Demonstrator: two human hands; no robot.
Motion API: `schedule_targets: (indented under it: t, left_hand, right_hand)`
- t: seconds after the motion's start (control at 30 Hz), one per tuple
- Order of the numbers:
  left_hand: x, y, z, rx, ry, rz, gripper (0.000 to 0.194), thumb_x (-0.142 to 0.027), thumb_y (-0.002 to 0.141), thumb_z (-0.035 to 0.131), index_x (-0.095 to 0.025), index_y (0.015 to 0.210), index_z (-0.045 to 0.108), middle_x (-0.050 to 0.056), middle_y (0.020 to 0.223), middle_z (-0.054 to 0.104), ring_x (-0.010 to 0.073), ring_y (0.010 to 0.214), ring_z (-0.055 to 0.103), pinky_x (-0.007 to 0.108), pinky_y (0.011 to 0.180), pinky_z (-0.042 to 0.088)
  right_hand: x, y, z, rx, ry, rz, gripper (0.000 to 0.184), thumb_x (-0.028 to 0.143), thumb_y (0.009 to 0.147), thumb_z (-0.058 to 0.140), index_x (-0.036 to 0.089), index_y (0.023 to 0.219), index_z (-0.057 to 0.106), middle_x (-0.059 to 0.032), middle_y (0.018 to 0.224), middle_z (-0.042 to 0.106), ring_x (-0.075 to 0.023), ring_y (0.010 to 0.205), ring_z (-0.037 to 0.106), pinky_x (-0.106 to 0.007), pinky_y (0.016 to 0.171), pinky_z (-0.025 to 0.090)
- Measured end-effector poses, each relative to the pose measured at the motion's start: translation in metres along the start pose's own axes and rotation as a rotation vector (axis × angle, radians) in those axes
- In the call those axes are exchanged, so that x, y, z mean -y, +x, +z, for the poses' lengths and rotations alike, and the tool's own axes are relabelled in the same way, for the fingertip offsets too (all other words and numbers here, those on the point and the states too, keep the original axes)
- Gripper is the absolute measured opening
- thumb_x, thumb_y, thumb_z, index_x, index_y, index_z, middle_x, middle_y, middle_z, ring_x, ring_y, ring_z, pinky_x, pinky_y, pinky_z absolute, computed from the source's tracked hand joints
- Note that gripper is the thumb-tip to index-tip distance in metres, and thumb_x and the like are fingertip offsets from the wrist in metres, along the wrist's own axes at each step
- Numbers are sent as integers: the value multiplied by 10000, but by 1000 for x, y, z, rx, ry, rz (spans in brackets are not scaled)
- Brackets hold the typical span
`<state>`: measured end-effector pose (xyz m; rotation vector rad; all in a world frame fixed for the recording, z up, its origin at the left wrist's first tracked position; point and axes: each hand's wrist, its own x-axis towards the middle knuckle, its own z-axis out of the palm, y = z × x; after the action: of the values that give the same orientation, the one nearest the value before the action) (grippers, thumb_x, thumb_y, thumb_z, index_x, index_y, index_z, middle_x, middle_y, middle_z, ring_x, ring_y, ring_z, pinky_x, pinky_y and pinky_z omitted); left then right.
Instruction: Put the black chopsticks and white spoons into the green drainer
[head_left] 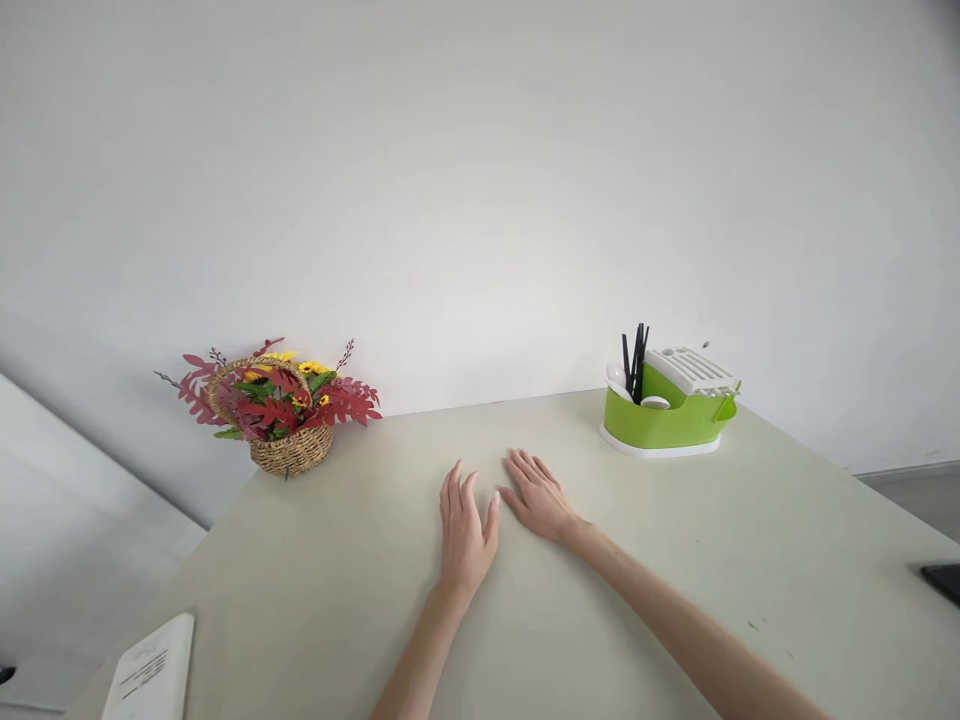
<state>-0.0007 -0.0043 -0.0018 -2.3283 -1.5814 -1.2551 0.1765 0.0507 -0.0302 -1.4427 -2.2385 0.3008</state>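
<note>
My left hand (466, 535) is at the middle of the pale table (337, 600), turned partly on its side, fingers apart and holding nothing. Just to its right, my right hand (541, 497) lies palm down on the tabletop with its fingers stretched out, also without anything in it. The two thumbs point toward each other with a small gap between. Beyond my right hand, toward the back right, stands a green and white cutlery holder (652, 427). Black chopsticks (637, 365) and white spoons (616, 378) stick up from its left side.
A wicker basket (291, 452) of red leaves and yellow flowers sits at the back left, near the wall (480, 200). At the front left corner lies a white flat box (154, 670) with dark print. A black object (943, 580) is cut off at the right edge.
</note>
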Motion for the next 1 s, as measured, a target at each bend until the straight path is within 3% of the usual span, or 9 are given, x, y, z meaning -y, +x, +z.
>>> schedule_targets:
  t: [0.23,0.4,0.83,1.0]
  left_hand:
    - [4,-2,10,-43,27,-65,647,-374,1050,484,-179,1597,199,230,1692,226,367,1601,150,625,1231,309]
    - [10,-7,17,-33,34,-146,744,-404,1031,507,-171,1631,134,247,1724,112,409,1611,34,684,1219,268]
    - [20,-13,24,-30,20,-139,710,-396,1013,531,-180,1611,213,230,1729,113,405,1612,-23,693,1221,245]
    - [22,-14,25,-15,38,-102,681,-354,1006,539,-156,1589,247,251,1690,241,404,1611,-26,691,1222,251]
  right_hand:
    - [2,10,1,20,-36,96,733,556,1070,206,94,1617,367,-153,1717,249,-288,1608,159,-477,1302,101]
    - [1,18,4,30,-54,137,727,557,1067,186,123,1624,359,-132,1731,222,-289,1612,134,-494,1296,74]
    - [-1,24,3,36,-63,146,711,539,1066,196,133,1625,362,-126,1733,223,-284,1614,124,-484,1295,58]
    - [1,24,2,34,-74,149,707,544,1066,194,147,1626,365,-118,1730,235,-277,1611,141,-485,1293,73]
